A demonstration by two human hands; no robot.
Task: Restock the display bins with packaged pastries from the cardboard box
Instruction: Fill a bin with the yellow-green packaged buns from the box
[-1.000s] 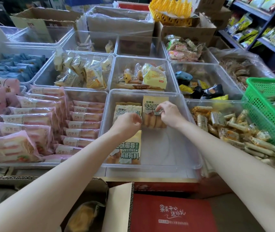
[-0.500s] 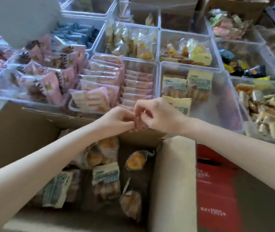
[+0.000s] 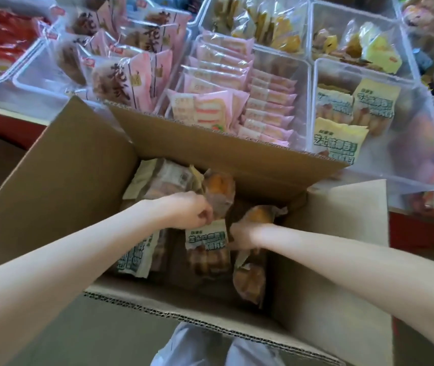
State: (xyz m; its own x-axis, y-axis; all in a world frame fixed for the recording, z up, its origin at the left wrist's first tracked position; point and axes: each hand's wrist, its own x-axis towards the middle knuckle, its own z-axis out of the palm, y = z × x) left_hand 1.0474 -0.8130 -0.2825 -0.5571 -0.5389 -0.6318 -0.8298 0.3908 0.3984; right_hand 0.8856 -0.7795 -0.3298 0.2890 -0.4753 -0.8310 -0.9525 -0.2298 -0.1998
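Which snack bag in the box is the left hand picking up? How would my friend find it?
Look into the open cardboard box. In its middle, the left hand pinches the top edge of a pastry packet. Unlike the clear-wrapped golden buns beside it, this one has a pale label with green writing.

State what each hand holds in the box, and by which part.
Left hand pinches the top edge of a green-labelled pastry pack. Right hand is down among the packs; its hold cannot be told.
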